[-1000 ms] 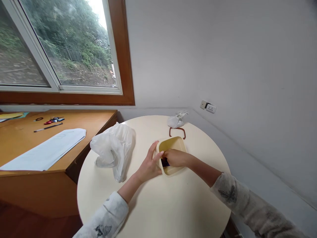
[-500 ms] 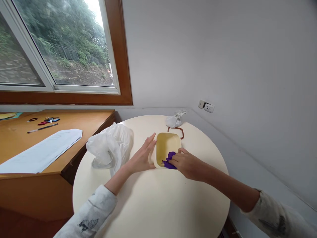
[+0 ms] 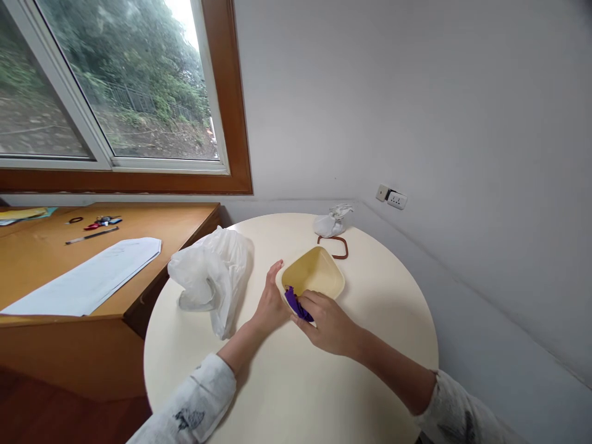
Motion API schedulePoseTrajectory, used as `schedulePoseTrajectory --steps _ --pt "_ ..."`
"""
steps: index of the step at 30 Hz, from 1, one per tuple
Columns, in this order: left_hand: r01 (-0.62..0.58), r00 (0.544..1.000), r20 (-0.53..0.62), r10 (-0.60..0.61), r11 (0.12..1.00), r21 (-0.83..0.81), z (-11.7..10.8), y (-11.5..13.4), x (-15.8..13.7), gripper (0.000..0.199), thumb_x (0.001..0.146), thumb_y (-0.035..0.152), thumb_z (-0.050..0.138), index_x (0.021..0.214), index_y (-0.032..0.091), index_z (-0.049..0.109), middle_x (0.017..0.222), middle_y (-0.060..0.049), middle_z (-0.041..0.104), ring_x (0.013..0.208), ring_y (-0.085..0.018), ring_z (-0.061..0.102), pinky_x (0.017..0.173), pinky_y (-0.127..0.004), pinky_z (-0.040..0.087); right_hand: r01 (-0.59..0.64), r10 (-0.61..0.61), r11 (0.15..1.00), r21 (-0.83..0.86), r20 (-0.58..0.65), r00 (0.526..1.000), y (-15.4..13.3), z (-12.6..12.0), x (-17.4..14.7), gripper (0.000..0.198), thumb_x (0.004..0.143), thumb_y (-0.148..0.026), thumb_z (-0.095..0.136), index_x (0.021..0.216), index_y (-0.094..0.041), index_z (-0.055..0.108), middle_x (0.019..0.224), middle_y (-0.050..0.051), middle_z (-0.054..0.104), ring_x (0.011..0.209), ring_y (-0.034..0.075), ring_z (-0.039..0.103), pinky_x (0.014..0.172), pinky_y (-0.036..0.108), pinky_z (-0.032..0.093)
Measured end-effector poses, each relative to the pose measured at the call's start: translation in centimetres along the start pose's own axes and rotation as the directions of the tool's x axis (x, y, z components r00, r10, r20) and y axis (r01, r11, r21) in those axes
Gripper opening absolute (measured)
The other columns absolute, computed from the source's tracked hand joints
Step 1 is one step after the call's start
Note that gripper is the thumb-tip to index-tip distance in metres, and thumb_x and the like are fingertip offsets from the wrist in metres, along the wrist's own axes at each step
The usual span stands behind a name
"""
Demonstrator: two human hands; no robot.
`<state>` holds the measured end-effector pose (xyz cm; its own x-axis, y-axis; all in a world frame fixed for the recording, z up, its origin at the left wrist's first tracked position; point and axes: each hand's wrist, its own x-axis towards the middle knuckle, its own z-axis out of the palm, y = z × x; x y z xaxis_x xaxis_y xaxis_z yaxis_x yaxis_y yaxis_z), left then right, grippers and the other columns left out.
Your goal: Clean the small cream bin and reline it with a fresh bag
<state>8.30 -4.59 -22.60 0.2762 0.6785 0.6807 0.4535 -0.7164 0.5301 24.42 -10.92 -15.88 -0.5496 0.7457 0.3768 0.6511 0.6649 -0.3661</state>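
Note:
A pale yellow, square container [image 3: 324, 272] with rounded corners rests on the round cream table [image 3: 296, 388], turned so one corner points toward me. My left hand [image 3: 272, 303] grips its left side, thumb low and fingers along the outer wall. With my right hand [image 3: 326, 320] I pinch a purple cloth [image 3: 297, 305] over the near left rim, part of it inside the container. Just beyond the container lies a brown rounded-square ring [image 3: 346, 248], flat on the table.
A crumpled white plastic bag [image 3: 215, 271] lies at the table's left. Behind the ring stands a small knotted white bag [image 3: 330, 223]. The wooden desk [image 3: 185, 216] on the left holds white paper [image 3: 87, 280], a pen [image 3: 91, 235] and keys [image 3: 104, 222]. Walls close in behind and right.
The container has been rotated so a corner faces me. My right hand and the purple cloth have moved left along its near edge. The view has shifted slightly.

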Motion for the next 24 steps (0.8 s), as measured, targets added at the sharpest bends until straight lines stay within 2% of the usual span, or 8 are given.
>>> schedulePoseTrajectory --steps 3,7,10,13,17,20,22,24 --pt "-0.097 0.995 -0.020 0.097 0.995 0.017 -0.3 -0.2 0.3 0.107 0.056 0.035 0.075 0.135 0.024 0.005 0.135 -0.018 0.022 0.126 -0.033 0.029 0.098 -0.052 0.035 -0.065 0.060 0.998 0.019 0.200 0.978 0.9 -0.8 0.3 0.025 0.090 -0.024 0.031 0.083 -0.018 0.054 0.080 0.003 0.061 0.069 0.014 0.054 0.063 0.025 0.039" --pt "-0.201 0.979 0.048 0.198 0.978 0.048 -0.4 0.3 0.6 0.100 0.058 0.031 0.074 0.135 0.027 0.011 0.135 -0.015 0.025 0.127 -0.033 0.027 0.099 -0.053 0.033 -0.044 0.143 0.970 -0.240 0.412 0.900 3.5 -0.7 1.8 0.024 0.085 -0.021 0.039 0.095 -0.020 0.061 0.097 0.006 0.064 0.091 0.019 0.057 0.079 0.030 0.039" --pt "-0.256 0.964 0.099 0.248 0.963 0.080 -0.3 0.5 0.7 0.095 0.060 0.024 0.072 0.134 0.026 0.013 0.135 -0.016 0.025 0.127 -0.032 0.026 0.101 -0.053 0.030 -0.061 0.222 0.937 -0.343 0.453 0.864 5.0 0.5 3.4 0.030 0.082 -0.019 0.041 0.104 -0.022 0.060 0.104 0.008 0.063 0.095 0.022 0.058 0.079 0.032 0.041" --pt "-0.242 0.967 0.110 0.231 0.966 0.094 -0.5 0.4 0.9 0.095 0.058 0.023 0.073 0.134 0.024 0.015 0.134 -0.016 0.026 0.127 -0.032 0.027 0.101 -0.052 0.030 -0.106 0.288 0.912 -0.396 0.435 0.853 5.2 1.4 4.5 0.028 0.080 -0.018 0.042 0.100 -0.015 0.062 0.098 0.013 0.064 0.089 0.026 0.060 0.072 0.036 0.043" --pt "-0.172 0.977 0.134 0.164 0.984 0.053 -1.2 0.0 1.5 0.098 0.055 0.026 0.074 0.134 0.025 0.016 0.134 -0.014 0.029 0.125 -0.031 0.030 0.101 -0.048 0.034 -0.150 0.349 0.890 -0.431 0.429 0.833 4.0 -0.1 4.0 0.025 0.080 -0.019 0.042 0.088 -0.010 0.064 0.087 0.016 0.066 0.077 0.027 0.062 0.063 0.035 0.045" --pt "-0.107 0.981 0.160 0.105 0.994 0.000 -1.9 -0.1 2.1 0.102 0.054 0.031 0.075 0.135 0.025 0.014 0.133 -0.014 0.030 0.125 -0.032 0.031 0.100 -0.048 0.035 -0.128 0.260 0.942 -0.311 0.433 0.863 2.8 -2.6 2.1 0.029 0.085 -0.020 0.034 0.097 -0.017 0.061 0.093 0.009 0.066 0.078 0.020 0.062 0.063 0.030 0.046" --pt "-0.074 0.977 0.195 0.081 0.996 -0.044 -2.4 0.0 2.6 0.105 0.052 0.033 0.076 0.135 0.023 0.013 0.133 -0.014 0.030 0.124 -0.032 0.032 0.099 -0.048 0.034 -0.062 0.119 0.985 -0.159 0.376 0.919 2.4 -3.9 0.6 0.031 0.088 -0.020 0.031 0.105 -0.021 0.057 0.101 0.004 0.065 0.088 0.017 0.060 0.073 0.029 0.045" --pt "-0.050 0.972 0.227 0.067 0.996 -0.079 -2.9 0.2 3.1 0.106 0.051 0.033 0.077 0.135 0.022 0.014 0.133 -0.014 0.030 0.123 -0.031 0.034 0.100 -0.047 0.034 0.028 -0.001 0.995 -0.096 0.270 0.963 2.4 -4.6 -0.7 0.030 0.088 -0.021 0.036 0.112 -0.023 0.053 0.109 0.003 0.062 0.098 0.016 0.056 0.089 0.033 0.040"
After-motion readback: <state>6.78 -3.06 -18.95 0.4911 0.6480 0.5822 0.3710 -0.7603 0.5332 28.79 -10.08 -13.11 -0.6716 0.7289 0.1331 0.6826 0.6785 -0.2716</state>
